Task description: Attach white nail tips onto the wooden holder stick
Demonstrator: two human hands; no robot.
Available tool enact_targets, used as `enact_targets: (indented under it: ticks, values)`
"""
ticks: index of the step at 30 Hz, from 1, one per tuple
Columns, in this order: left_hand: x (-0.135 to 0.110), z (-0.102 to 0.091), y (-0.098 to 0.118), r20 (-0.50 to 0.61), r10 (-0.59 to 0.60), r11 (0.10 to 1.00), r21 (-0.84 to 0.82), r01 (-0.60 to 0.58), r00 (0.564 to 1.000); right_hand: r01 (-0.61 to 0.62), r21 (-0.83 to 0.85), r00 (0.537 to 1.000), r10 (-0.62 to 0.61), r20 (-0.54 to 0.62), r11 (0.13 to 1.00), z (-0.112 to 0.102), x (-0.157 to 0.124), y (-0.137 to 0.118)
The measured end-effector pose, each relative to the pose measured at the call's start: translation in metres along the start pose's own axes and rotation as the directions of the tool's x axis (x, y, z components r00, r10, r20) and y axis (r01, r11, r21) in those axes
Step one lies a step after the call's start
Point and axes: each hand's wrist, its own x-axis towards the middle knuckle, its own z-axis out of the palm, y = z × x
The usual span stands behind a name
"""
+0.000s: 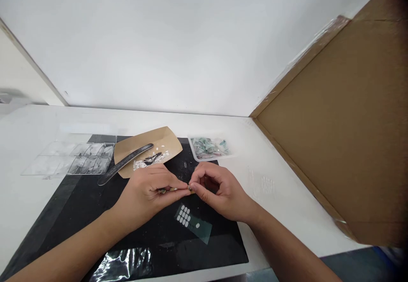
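My left hand [151,186] and my right hand [219,190] meet over the black mat [127,214]. Thumb and fingertips of both are pinched together around a small yellowish-brown piece [191,189], mostly covered by the fingers, so its kind cannot be made out. Below my fingertips, a clear strip of white oval stickers [185,216] lies on the mat, with one oval apart from the group. Beyond my left hand, a brown paper tray [153,139] holds white and dark scraps. A dark nail file [126,163] rests slanting across its left edge.
A clear compartment box [91,158] sits at the left. Behind my right hand stands a white plastic tray [208,148] of small packets. Cardboard [334,124] walls off the right side, and a white wall [165,48] rises behind the table.
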Motion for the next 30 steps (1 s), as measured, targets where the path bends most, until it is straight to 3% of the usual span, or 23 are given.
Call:
enact_targets:
  ticks: [5, 13, 30]
  values:
    - [-0.003, 0.0, -0.011, 0.097, 0.03, 0.984, 0.174, -0.047, 0.995, -0.039, -0.12, 0.998, 0.045, 0.048, 0.992, -0.006, 0.003, 0.005]
    - [-0.008, 0.006, -0.013, 0.128, -0.1, 0.924, 0.38, 0.044, 0.987, -0.102, -0.202, 0.989, 0.122, 0.089, 0.974, -0.002, 0.006, 0.013]
    - [-0.011, 0.022, -0.011, 0.144, -0.212, 0.925, 0.349, 0.151, 0.967, -0.073, -0.258, 0.989, 0.103, 0.104, 0.963, -0.001, 0.007, 0.014]
